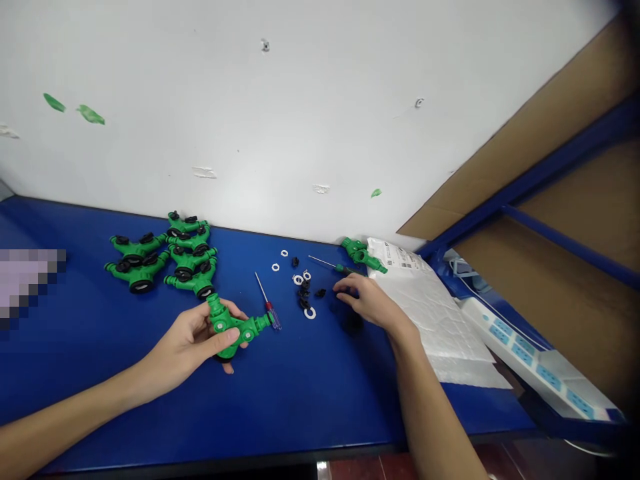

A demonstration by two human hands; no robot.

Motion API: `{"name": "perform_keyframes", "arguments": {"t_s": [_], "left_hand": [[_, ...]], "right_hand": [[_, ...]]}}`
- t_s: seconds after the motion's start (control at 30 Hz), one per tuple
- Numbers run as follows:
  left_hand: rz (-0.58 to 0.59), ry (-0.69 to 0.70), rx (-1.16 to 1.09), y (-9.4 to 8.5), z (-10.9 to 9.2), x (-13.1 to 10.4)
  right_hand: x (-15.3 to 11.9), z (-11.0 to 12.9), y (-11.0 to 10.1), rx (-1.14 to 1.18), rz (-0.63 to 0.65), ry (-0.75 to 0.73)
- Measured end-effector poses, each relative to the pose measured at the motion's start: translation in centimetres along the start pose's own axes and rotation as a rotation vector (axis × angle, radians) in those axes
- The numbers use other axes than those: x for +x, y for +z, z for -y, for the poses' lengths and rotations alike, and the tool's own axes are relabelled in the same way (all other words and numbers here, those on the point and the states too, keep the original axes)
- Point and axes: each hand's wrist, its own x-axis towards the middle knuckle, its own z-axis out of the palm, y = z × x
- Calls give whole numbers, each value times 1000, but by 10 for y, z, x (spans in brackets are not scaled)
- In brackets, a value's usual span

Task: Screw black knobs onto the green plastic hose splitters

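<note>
My left hand (200,343) is wrapped round a green Y-shaped hose splitter (234,333), thumb across its front, above the blue table. My right hand (367,300) hovers at the right with curled fingers, thumb and index slightly apart; I see nothing between them. Dark parts (353,322) lie partly hidden below this hand. To its left are several small black valve knobs (304,293) and white rings (310,313). Close to the splitter lies a screwdriver with a red and purple handle (273,315). Another screwdriver (323,261) points toward the right hand.
Several green splitters with black knobs (187,257) stand grouped at the left rear. More green splitter bodies (363,255) lie beside a white padded mailer (425,313). A power strip (535,360) runs along the right. The white wall (300,120) bounds the back.
</note>
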Motion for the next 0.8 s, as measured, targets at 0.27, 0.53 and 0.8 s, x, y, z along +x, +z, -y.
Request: {"name": "perform_keyframes", "arguments": {"t_s": [0.27,0.53,0.8], "left_hand": [[38,3,23,0,-1,0],[207,-9,177,3,0,-6],[449,74,373,6,-4,-10]], "right_hand": [[-2,4,1,72,-47,12],[-6,70,15,910,-39,-170],[-12,131,37,1033,212,-454]]}}
